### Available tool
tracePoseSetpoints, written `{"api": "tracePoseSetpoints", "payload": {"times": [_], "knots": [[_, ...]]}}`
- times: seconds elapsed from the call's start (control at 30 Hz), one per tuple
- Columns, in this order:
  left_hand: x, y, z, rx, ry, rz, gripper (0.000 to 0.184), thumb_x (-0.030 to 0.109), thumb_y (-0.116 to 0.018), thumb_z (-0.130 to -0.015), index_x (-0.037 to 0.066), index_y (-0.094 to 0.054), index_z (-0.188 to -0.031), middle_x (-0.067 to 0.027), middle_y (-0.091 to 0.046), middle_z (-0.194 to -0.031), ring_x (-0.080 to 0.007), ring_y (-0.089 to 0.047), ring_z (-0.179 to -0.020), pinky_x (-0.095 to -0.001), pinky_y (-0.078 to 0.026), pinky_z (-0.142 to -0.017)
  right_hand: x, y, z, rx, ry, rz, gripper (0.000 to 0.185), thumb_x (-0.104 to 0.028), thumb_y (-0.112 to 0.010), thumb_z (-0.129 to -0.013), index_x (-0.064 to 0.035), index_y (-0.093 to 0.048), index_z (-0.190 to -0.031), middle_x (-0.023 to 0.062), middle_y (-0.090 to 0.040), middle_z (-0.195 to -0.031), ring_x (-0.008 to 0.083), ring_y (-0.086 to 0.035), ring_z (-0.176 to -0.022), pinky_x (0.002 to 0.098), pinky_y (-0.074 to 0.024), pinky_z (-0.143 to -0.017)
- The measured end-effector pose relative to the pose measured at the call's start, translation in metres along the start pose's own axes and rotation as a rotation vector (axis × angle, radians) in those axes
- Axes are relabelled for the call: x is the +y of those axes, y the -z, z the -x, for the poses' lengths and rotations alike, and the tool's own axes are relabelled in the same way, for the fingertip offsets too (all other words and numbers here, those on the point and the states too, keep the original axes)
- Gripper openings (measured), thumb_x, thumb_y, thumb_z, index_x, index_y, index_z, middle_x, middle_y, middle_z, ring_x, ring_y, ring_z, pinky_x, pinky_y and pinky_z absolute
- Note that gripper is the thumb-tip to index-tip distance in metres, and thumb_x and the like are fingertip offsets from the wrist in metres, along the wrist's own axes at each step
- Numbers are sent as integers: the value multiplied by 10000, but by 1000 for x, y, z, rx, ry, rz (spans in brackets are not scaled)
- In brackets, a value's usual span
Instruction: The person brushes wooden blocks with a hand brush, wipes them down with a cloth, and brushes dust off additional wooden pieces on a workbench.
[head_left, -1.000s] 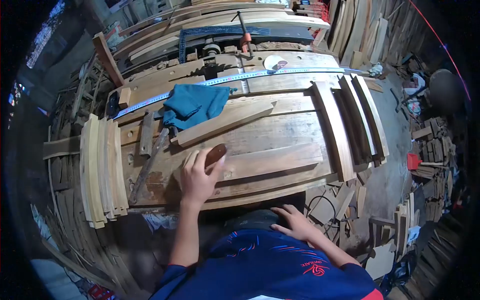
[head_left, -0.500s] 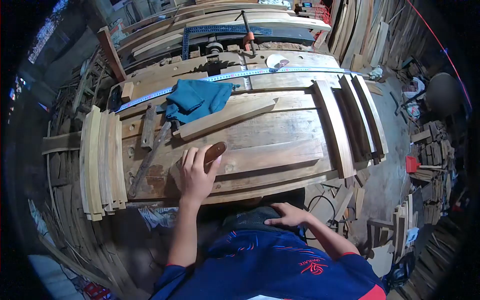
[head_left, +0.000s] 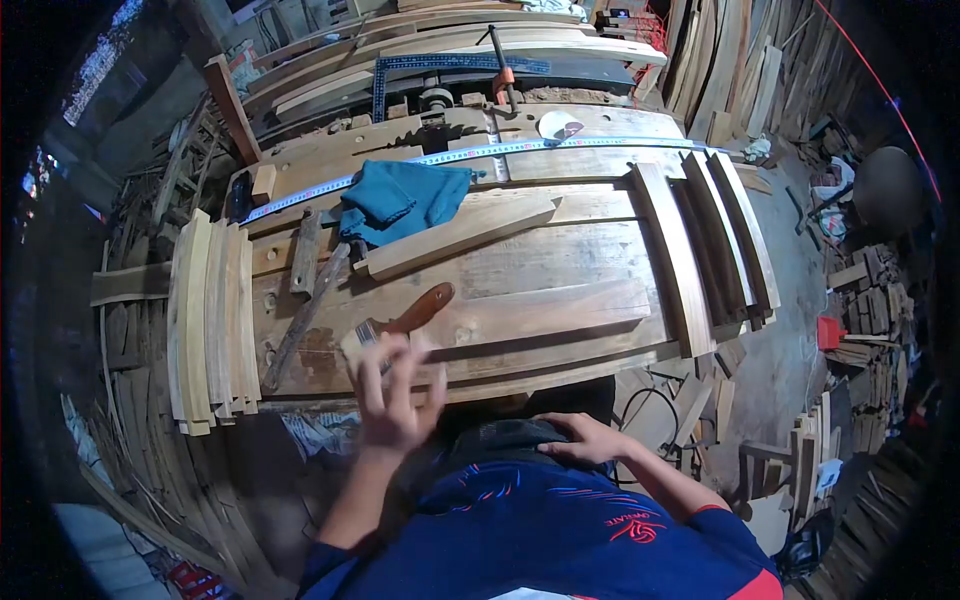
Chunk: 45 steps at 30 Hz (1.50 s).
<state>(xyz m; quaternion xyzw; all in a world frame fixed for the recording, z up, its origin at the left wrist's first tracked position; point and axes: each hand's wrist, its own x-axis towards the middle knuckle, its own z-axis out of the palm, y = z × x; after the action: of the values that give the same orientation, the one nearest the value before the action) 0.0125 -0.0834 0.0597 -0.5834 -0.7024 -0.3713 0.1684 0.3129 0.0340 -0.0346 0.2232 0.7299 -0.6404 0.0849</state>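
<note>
A paintbrush (head_left: 420, 308) with a brown wooden handle and pale bristles lies on the workbench (head_left: 560, 250). My left hand (head_left: 398, 395), slightly blurred, is just in front of the brush with its fingers apart and holds nothing. Part of the bristle end is behind my fingertips. Right of the brush a smooth wooden board (head_left: 550, 318) lies flat. Behind it is another board (head_left: 460, 235) with a pointed end. My right hand (head_left: 582, 438) rests on my lap with fingers stretched out.
A teal cloth (head_left: 405, 200) lies behind the brush, near a measuring tape (head_left: 480, 152) stretched across the bench. Stacked wooden strips (head_left: 212, 320) stand at the left edge, and several boards (head_left: 672, 255) lie at the right. A clamp (head_left: 503, 75) is at the back.
My left hand has let go of the paintbrush and drawn back toward my body, its fingers opening. The brush now lies on the bench. My right hand stays on my lap.
</note>
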Motion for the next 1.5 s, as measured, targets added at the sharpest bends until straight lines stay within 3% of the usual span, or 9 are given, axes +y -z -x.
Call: {"api": "tracePoseSetpoints", "payload": {"times": [0.07,0.23,0.6,0.77,0.9,1.1,1.2,1.33,1.5], "knots": [[10,20,41,-225,-80,217,296,168,-745,-877,23,-678,-1126,-133,-636,-1036,-353,-616,-927,-497,-480,-886,-9,4,2,-7,-20,0,660,-363,-729,-975,30,-515,-1460,238,-722,-1221,297,-714,-1109,396,-537,-993],[-14,30,169,-1069,670,483,484,454,-727,-961,20,-651,-1160,-170,-642,-977,-327,-674,-890,-425,-546,-772,1,-1,-2,-4,-43,-72,637,-351,-729,-976,13,-528,-1459,221,-722,-1230,264,-704,-1114,386,-530,-1003],[-49,63,284,-1061,1102,668,487,507,-567,-1042,36,-677,-993,-38,-655,-858,-114,-610,-855,-347,-488,-744,32,8,-1,-131,-132,-320,662,-356,-723,-990,-36,-497,-1524,114,-621,-1424,188,-554,-1299,334,-405,-1144],[-49,74,287,-1128,1034,558,436,445,-529,-1040,39,-675,-979,-66,-670,-937,-136,-621,-880,-368,-488,-750,57,8,1,-171,-239,-330,642,-379,-736,-972,-23,-540,-1469,106,-650,-1351,177,-564,-1248,317,-426,-1097],[-21,84,238,-831,837,494,313,298,-511,-1034,41,-679,-970,-102,-670,-941,-191,-643,-874,-384,-496,-768,60,6,2,-189,-334,-298,664,-412,-745,-953,-18,-553,-1452,104,-660,-1325,173,-569,-1232,310,-428,-1085],[-40,66,268,-1207,741,492,230,217,-516,-1006,36,-650,-962,-208,-695,-986,-371,-707,-979,-441,-542,-816,56,-3,7,-112,-323,-333,643,-411,-742,-955,-13,-569,-1430,104,-670,-1309,173,-584,-1201,314,-442,-1063],[-3,69,174,-1354,757,330,233,219,-483,-1008,46,-640,-1018,-211,-702,-988,-414,-700,-1000,-471,-547,-807,49,1,5,-153,-258,-285,745,-500,-770,-900,-24,-586,-1442,152,-683,-1319,234,-617,-1217,345,-450,-1086],[-12,60,172,-1472,504,200,280,273,-466,-1015,67,-634,-1102,-230,-704,-1040,-475,-676,-1030,-520,-549,-813,34,2,7,-142,-207,-278,554,-347,-746,-960,5,-605,-1364,74,-705,-1176,138,-605,-1086,296,-481,-969],[-23,69,193,-1201,326,464,251,258,-503,-992,44,-627,-951,-173,-668,-827,-330,-689,-775,-432,-516,-658,24,-1,10,-136,-159,-300,507,-254,-746,-952,21,-607,-1354,40,-711,-1103,99,-604,-993,264,-500,-888]]}}
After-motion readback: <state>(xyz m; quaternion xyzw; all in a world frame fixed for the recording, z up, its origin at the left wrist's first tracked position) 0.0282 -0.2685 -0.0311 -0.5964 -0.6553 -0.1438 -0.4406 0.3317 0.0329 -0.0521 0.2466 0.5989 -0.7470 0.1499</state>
